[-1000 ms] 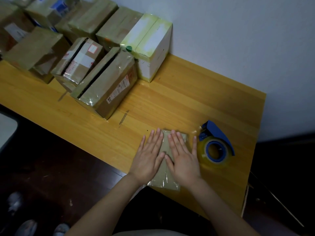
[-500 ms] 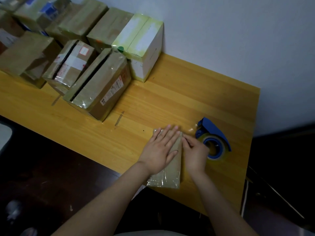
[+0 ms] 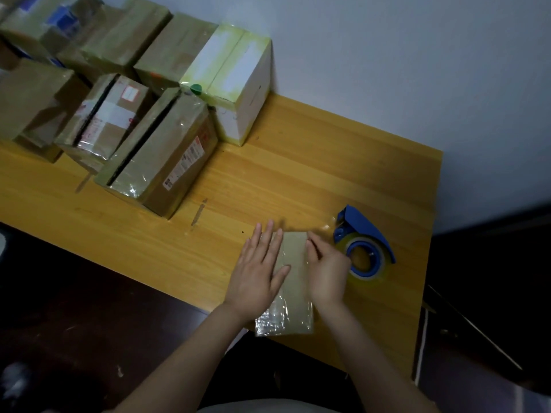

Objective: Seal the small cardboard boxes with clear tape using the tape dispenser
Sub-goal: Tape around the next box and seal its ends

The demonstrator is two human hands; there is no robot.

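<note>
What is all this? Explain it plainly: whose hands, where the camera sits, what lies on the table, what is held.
There is no machine here: a person works with two bare hands. The single camera is worn on the head and looks down at them. The left hand lies flat, fingers straight, on top of a small cardboard box covered in clear tape, near the front edge of the wooden table. The right hand is against the box's right edge with bent fingers; whether it pinches anything cannot be told. A blue tape dispenser sits just right of that hand, not held. Further back on the left, larger taped boxes stand by the wall.
</note>
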